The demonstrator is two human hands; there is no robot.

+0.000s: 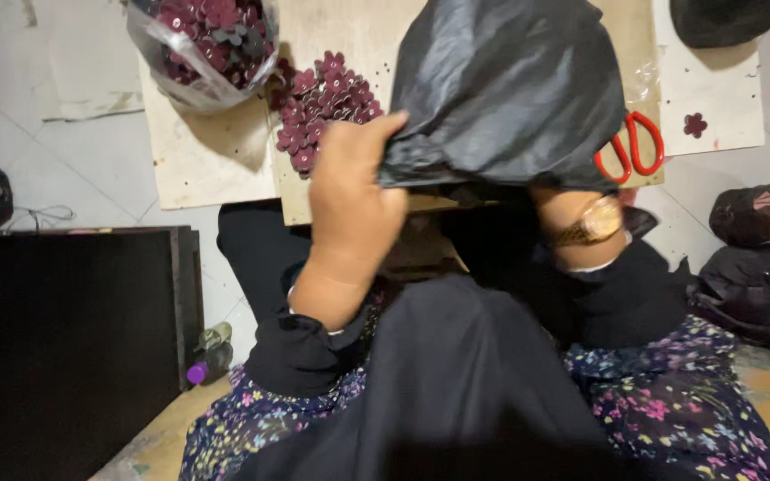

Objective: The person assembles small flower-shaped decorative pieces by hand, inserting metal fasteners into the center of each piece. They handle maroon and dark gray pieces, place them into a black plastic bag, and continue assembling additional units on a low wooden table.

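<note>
Two hands are engaged: the black plastic bag [505,89], above the board, is pinched by the left hand [354,196]; right-hand finger state cannot be told. Nearby maroon flower pieces [323,102] could be swept off.

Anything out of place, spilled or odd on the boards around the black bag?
One thing stands out: a single dark red flower piece lies alone on the right board, apart from the loose pile. The red-handled scissors are half covered by the black plastic bag, which the left hand grips.
</note>
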